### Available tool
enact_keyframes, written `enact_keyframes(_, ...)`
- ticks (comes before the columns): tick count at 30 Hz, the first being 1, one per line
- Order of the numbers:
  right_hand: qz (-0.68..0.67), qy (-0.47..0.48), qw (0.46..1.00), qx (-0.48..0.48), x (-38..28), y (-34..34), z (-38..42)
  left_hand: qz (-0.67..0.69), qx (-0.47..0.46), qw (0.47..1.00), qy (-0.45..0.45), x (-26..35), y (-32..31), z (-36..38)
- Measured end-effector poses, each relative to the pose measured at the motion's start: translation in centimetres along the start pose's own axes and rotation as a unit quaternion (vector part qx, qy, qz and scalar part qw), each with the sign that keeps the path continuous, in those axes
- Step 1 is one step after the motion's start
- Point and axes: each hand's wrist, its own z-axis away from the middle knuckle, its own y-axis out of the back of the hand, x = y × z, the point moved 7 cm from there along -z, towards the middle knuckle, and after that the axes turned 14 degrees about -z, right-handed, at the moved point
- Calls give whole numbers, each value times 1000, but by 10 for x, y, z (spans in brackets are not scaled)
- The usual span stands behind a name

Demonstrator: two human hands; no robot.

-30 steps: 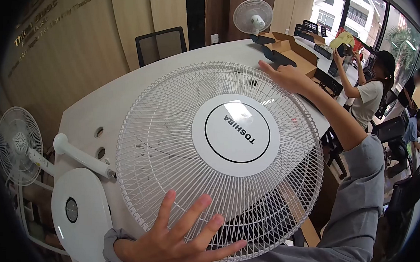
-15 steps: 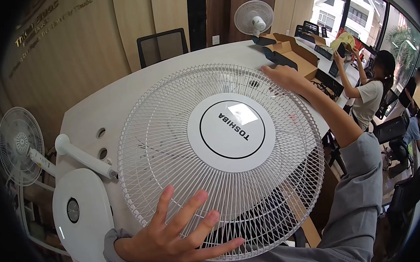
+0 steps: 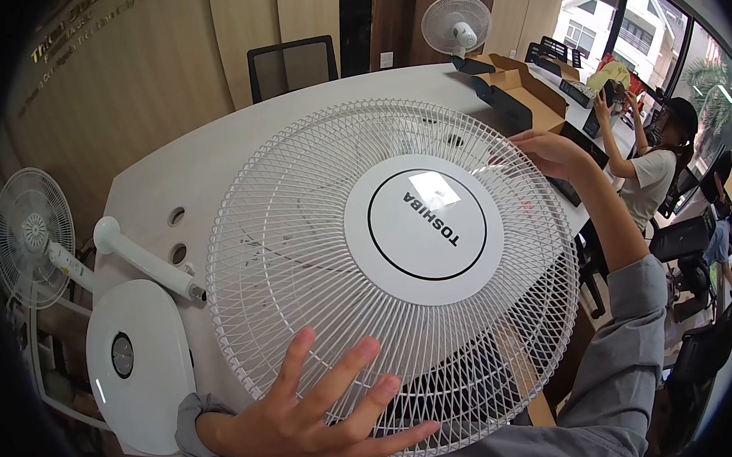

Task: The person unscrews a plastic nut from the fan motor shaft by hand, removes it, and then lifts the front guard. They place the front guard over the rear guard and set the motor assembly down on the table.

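A round white wire fan grille (image 3: 292, 208) with a "TOSHIBA" badge (image 3: 424, 230) at its centre fills the middle of the view, tilted above the table. My left hand (image 3: 315, 416) rests on its near lower part, open, with fingers spread across the wires. At the upper right rim, my right hand (image 3: 548, 153) is closed on the edge, and some of its fingers show behind the wires. To the left lie a white fan post (image 3: 151, 259) and a round white base (image 3: 138, 399) with a dark-ringed centre.
A white table (image 3: 157, 184) with round holes lies below. Open cardboard boxes (image 3: 542, 97) stand at the far right, near a person (image 3: 654, 173) holding something dark. Whole fans stand at the left (image 3: 33, 228) and back (image 3: 458, 25). A mesh chair (image 3: 294, 67) is beyond.
My right hand has slid a little down the rim to the right. The grille has shifted slightly rightward in view. My left hand stays spread on the wires.
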Motion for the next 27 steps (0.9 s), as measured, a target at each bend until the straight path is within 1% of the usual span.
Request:
enact_keyframes(2,-35,8,999,-41,9,-2,5,5,-6,1000,1,0,0,-1)
enact_keyframes(3,-54,12,997,-60,12,-5,9,-10,24,1000,-3,0,2,-2)
enact_keyframes(4,-59,12,996,-59,15,-1,9,-26,55,998,-7,-1,2,-2)
enact_keyframes(6,-70,14,996,-58,26,7,4,-44,79,996,-13,-2,4,-2)
enact_keyframes(7,-88,16,993,-72,30,7,2,-48,74,996,-15,-2,4,-1)
enact_keyframes(11,-79,22,996,-31,38,17,-5,-42,51,998,-13,-4,10,-5)
enact_keyframes(13,-65,38,997,-28,33,14,-3,-46,77,996,-7,-4,7,-3)
enact_keyframes(14,-56,43,998,-3,33,16,0,-45,86,995,-4,-3,6,-3)
enact_keyframes(16,-38,52,997,45,24,10,11,-41,99,994,0,-3,5,-3)
enact_keyframes(19,19,39,997,70,7,-3,25,-37,100,994,3,-3,5,-2)
enact_keyframes(22,166,86,974,128,-11,-21,38,-48,100,994,0,-4,4,0)
enact_keyframes(23,277,74,948,139,-22,-34,48,-49,92,995,-1,-4,4,-1)
enact_keyframes(25,272,50,945,173,-18,-27,40,-44,68,997,-6,-7,9,-2)
enact_keyframes(27,238,63,949,195,-13,-20,32,-41,64,997,-6,-7,9,-2)
